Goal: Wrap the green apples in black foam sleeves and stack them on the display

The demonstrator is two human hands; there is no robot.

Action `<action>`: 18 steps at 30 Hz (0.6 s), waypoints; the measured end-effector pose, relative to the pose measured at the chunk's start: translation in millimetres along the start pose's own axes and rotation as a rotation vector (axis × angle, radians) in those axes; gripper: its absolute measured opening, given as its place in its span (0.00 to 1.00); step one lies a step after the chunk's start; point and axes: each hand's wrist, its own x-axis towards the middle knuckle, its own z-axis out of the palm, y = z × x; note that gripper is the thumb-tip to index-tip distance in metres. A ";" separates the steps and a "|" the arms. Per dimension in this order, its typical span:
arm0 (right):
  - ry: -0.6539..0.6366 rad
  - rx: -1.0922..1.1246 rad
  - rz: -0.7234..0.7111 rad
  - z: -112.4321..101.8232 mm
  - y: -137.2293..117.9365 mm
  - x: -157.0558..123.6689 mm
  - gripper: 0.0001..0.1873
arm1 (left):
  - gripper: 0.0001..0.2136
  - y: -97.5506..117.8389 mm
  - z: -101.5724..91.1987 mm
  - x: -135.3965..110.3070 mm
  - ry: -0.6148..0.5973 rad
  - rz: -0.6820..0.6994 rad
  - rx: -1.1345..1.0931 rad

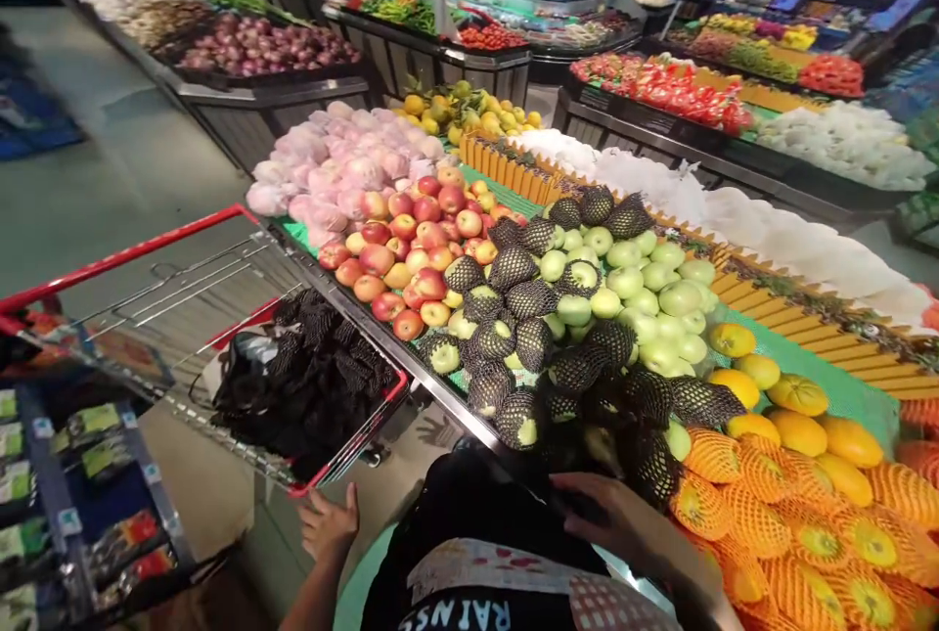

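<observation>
My left hand (329,521) is at the bottom, fingers spread and holding nothing, just below the red-cornered end of a shopping cart (400,386). A pile of black foam net sleeves (330,347) lies in that cart. My right hand (612,509) is low by the front edge of the fruit stand (469,421), its fingers stretched out toward the left with nothing visible in them. Close above it are green apples in black foam nets (517,416), partly lost in shadow. Bare green apples (646,298) lie behind, with red apples (422,240) to the left.
Orange-netted melons (796,514) and yellow melons (799,416) fill the right side. Pink-wrapped fruit (352,157) is piled at the far left of the stand. A rack of packets (80,494) is at lower left. Onions (264,44) and other produce stands are behind.
</observation>
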 end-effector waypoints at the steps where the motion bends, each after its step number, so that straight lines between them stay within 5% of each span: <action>1: -0.016 -0.030 0.007 7.7 2.6 -0.9 0.27 | 0.39 -5.3 6.0 -12.8 0.000 -0.011 -0.018; 4: -0.090 -0.139 0.009 24.8 6.7 3.4 0.27 | 0.38 -9.9 12.7 -25.8 -0.013 -0.012 -0.046; 8: -0.081 -0.210 -0.033 34.1 3.1 12.2 0.27 | 0.39 8.5 -0.5 4.1 -0.020 0.055 -0.050; 18: 0.569 -0.263 -0.072 39.6 2.1 24.7 0.15 | 0.33 121.8 -35.7 141.7 -0.249 0.309 0.049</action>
